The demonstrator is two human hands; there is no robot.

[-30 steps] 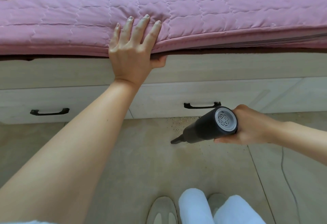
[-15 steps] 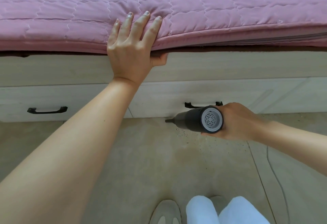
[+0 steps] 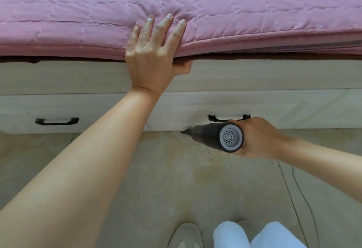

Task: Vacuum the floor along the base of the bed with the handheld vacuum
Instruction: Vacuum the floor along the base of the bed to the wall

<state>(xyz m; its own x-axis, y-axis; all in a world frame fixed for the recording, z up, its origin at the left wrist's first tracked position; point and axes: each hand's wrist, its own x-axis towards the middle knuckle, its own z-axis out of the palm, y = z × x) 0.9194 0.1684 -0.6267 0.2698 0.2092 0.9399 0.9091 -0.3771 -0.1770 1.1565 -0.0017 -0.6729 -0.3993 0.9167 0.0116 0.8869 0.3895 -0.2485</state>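
Currently, vacuum [image 3: 219, 137] is gripped in right hand [image 3: 260, 138], nozzle at bed base [image 3: 176, 108]; left hand [image 3: 154, 51] is flattened on quilt [image 3: 235, 2]. Grit [image 3: 225, 159] remains rightward; task judged partly done.

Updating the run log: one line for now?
right hand: holds vacuum | nozzle: at bed base | left hand: on mattress edge
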